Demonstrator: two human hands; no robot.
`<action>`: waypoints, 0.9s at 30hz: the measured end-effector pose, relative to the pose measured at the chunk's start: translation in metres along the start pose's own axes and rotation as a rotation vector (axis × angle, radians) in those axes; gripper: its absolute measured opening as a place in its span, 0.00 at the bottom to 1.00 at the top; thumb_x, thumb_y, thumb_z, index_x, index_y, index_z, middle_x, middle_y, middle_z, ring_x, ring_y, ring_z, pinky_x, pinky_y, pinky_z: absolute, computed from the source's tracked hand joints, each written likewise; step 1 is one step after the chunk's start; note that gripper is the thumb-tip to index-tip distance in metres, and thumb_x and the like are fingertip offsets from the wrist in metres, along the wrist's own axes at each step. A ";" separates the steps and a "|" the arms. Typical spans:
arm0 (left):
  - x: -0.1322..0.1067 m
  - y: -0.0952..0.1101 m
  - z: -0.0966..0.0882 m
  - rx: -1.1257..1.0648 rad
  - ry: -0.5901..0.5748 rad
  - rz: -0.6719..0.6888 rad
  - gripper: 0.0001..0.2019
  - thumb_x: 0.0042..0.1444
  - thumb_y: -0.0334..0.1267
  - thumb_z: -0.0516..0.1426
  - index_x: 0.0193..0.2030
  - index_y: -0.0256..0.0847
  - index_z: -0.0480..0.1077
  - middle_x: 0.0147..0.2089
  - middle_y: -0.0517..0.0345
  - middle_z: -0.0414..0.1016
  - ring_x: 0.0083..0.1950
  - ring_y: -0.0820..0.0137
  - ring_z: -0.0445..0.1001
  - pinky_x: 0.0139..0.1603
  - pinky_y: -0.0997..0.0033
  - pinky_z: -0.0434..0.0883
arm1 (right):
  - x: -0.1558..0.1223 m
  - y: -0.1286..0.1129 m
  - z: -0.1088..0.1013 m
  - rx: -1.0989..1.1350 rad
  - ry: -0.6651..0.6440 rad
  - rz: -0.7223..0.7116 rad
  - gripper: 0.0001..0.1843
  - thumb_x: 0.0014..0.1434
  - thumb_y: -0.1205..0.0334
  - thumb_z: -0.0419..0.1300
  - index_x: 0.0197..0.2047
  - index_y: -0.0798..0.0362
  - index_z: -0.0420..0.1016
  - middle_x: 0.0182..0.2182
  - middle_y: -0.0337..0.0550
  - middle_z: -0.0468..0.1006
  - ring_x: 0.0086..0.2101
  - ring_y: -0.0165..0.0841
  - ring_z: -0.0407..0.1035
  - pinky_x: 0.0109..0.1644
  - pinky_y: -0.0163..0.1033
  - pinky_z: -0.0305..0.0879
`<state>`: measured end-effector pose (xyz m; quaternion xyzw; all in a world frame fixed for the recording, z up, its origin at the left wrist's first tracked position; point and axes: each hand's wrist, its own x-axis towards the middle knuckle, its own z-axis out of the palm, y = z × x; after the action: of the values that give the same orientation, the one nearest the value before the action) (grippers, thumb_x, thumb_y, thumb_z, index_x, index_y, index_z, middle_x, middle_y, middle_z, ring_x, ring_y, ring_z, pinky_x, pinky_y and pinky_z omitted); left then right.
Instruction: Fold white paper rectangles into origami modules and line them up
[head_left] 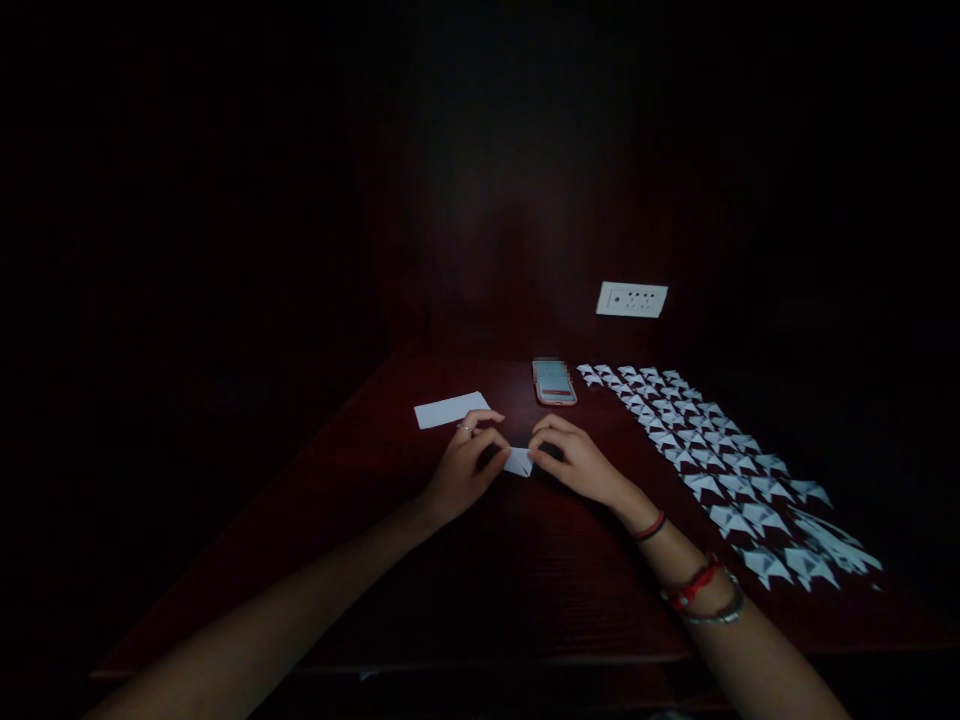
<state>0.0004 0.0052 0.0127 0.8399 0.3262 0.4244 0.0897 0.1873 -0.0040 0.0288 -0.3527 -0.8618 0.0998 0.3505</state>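
Between my two hands, just above or on the dark red table, is a small folded piece of white paper [519, 461]. My left hand [471, 465] pinches its left edge between thumb and index finger. On the other side, the fingertips of my right hand [574, 458] close on its right edge. A fold line shows on its lower part. A flat white paper strip [450, 410] lies just beyond my left hand.
Rows of folded white paper shapes [682, 435] cover the table's right side, with a bunch of thin paper strips [836, 540] near them. A phone [555, 382] lies at the back. A wall socket [632, 299] sits above. The table [420, 610] ends at a front edge near me.
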 end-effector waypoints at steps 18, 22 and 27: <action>0.001 -0.002 -0.005 0.039 -0.129 0.035 0.07 0.51 0.28 0.49 0.31 0.41 0.68 0.52 0.59 0.54 0.53 0.68 0.55 0.52 0.62 0.56 | -0.003 0.002 0.001 -0.144 -0.006 0.046 0.04 0.52 0.65 0.52 0.29 0.54 0.67 0.31 0.41 0.65 0.35 0.30 0.60 0.39 0.37 0.55; 0.003 -0.004 -0.004 -0.042 -0.166 0.016 0.09 0.52 0.28 0.49 0.32 0.41 0.68 0.52 0.59 0.55 0.53 0.69 0.55 0.52 0.64 0.57 | -0.002 0.007 0.002 -0.047 0.021 0.064 0.05 0.53 0.66 0.51 0.29 0.55 0.67 0.29 0.40 0.66 0.32 0.28 0.61 0.38 0.35 0.56; 0.002 -0.013 0.001 -0.099 -0.220 -0.054 0.09 0.54 0.31 0.48 0.32 0.41 0.69 0.50 0.59 0.59 0.52 0.69 0.59 0.51 0.64 0.58 | -0.002 0.017 0.006 0.028 -0.019 0.168 0.08 0.54 0.64 0.50 0.26 0.56 0.67 0.27 0.39 0.67 0.29 0.27 0.62 0.34 0.33 0.57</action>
<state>-0.0037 0.0166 0.0076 0.8668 0.3157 0.3426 0.1778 0.1938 0.0070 0.0164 -0.4179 -0.8311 0.1443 0.3374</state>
